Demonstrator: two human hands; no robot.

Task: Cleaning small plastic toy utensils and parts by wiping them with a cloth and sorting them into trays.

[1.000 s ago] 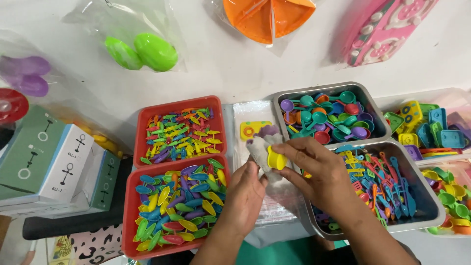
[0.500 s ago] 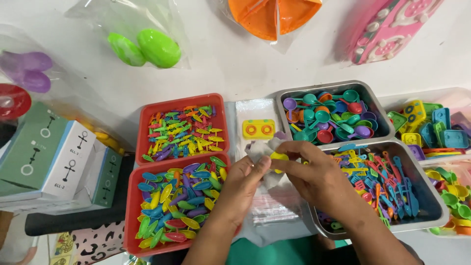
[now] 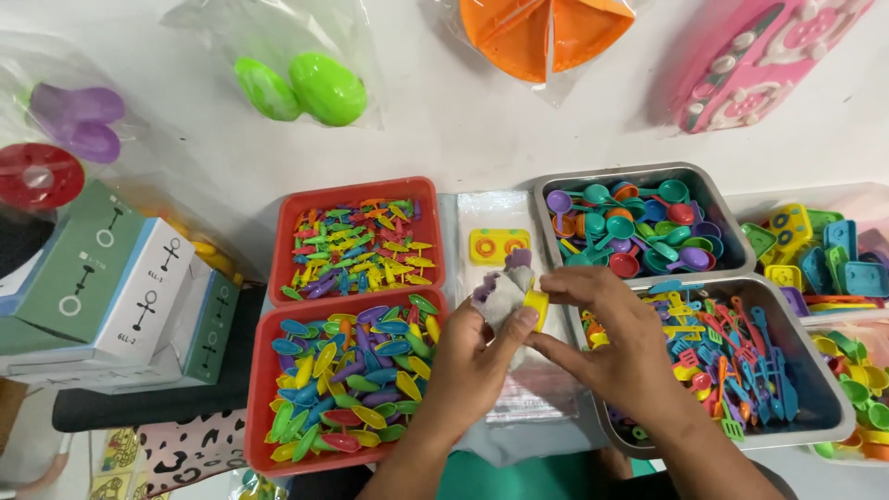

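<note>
Forearms are cut off by the bottom edge, and the lower rim of the grey tray (image 3: 704, 443) is partly hidden behind the right hand (image 3: 622, 347). A small clear bag (image 3: 507, 294) is held between both hands above a flat stack of plastic sleeves (image 3: 532, 393); what is packed inside is hard to make out, though purple and pale pieces are seen through the film. The left hand (image 3: 474, 356) is closed on the bag from below, thumb against its side. The right hand's fingers are pinched together on a small yellow piece (image 3: 537, 304) at the bag's edge.

The bag is seen crumpled, whitish and bulging, just beside a yellow block (image 3: 499, 245) with two orange rings that lies further up the sleeves.

Left of the hands, two red trays (image 3: 274, 370) are filled with coloured leaf-shaped and pin-shaped pieces. Beyond the right hand, a second grey tray (image 3: 639, 174) is filled with little spoons. Boxes (image 3: 102, 278) are stacked at the left. Further off, a white table (image 3: 444, 120) is covered with bagged toys: green eggs (image 3: 301, 88), an orange dish (image 3: 546, 32), a pink case (image 3: 759, 60).
</note>
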